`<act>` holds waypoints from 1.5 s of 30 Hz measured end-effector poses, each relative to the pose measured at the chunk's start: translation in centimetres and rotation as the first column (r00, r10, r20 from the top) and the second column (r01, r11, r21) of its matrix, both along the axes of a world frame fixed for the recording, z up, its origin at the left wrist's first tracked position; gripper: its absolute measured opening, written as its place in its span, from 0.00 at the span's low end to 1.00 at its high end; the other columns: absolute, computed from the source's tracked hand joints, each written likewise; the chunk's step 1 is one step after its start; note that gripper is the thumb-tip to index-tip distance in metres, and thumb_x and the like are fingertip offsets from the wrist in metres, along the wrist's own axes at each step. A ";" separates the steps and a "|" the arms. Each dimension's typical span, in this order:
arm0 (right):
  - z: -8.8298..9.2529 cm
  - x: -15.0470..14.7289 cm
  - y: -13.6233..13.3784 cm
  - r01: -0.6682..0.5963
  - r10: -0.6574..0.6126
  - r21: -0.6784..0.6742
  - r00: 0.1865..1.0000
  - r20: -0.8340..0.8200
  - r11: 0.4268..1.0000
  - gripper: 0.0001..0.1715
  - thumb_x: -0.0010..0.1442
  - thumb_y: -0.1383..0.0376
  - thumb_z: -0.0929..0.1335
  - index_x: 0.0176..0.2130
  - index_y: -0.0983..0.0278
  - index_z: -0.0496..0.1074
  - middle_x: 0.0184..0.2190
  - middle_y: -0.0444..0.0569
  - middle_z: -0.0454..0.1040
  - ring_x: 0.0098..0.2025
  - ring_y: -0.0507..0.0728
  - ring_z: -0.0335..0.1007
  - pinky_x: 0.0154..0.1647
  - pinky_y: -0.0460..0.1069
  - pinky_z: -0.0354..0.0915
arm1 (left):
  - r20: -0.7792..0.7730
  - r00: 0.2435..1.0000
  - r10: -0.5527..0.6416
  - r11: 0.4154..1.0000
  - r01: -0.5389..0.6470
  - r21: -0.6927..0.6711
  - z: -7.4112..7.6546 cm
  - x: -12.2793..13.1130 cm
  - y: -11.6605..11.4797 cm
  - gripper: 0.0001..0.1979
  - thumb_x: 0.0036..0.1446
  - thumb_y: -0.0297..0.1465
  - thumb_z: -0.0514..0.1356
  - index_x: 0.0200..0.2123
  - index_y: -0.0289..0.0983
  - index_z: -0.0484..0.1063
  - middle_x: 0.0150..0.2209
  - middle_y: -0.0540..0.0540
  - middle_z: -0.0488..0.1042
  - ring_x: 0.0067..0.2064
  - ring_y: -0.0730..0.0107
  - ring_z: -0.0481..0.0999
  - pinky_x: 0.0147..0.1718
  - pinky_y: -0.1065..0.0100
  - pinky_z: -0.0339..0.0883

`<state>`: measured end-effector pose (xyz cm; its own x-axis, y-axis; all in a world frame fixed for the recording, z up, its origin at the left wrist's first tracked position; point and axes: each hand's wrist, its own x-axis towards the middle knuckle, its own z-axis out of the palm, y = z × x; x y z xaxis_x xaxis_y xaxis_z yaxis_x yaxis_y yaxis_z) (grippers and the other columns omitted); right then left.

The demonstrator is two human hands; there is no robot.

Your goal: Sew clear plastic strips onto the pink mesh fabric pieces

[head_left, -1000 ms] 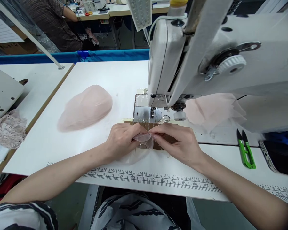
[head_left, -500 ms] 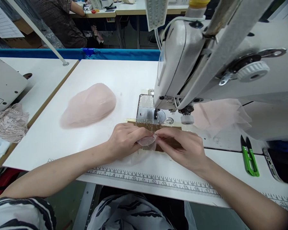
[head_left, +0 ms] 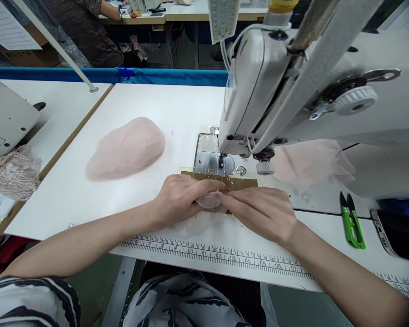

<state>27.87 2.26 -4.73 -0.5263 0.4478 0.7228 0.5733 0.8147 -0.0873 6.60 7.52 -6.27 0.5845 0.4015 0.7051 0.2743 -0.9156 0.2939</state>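
Observation:
My left hand [head_left: 179, 198] and my right hand [head_left: 259, 211] meet just in front of the white sewing machine [head_left: 293, 91]. Between their fingertips is a small sheer pale pink fabric piece [head_left: 208, 200], pinched by both hands and lying over a brown cardboard guide [head_left: 240, 184] on the machine bed. The presser foot and needle plate [head_left: 209, 161] are a short way beyond the fingers. Most of the fabric piece is hidden under my hands.
A stack of pink sheer pieces [head_left: 126, 148] lies to the left, another pink pile [head_left: 306, 163] behind the machine arm. Green thread snips [head_left: 352, 221] and a phone [head_left: 397, 234] lie at right. Lace trim [head_left: 13, 172] sits on the neighbouring table. Another person [head_left: 85, 27] works far behind.
My right hand has flattened and slid slightly left over the fabric; the left hand stays curled on it. The view shifted a little to the left earlier.

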 end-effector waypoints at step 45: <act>-1.4 0.5 1.0 0.434 -0.387 -0.073 0.858 0.337 0.898 0.18 0.60 0.74 0.64 0.44 0.66 0.79 0.29 0.45 0.79 0.31 0.53 0.71 0.30 0.51 0.53 | -0.515 0.810 0.281 0.938 -0.118 0.326 0.9 0.4 0.0 0.14 0.70 0.30 0.53 0.55 0.40 0.71 0.54 0.50 0.77 0.56 0.62 0.72 0.48 0.55 0.57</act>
<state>28.33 3.22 -6.17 -0.4558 0.7568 0.4686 0.8693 0.4915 0.0518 7.01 7.56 -5.40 0.8309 0.3978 0.3890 0.4993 -0.8415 -0.2062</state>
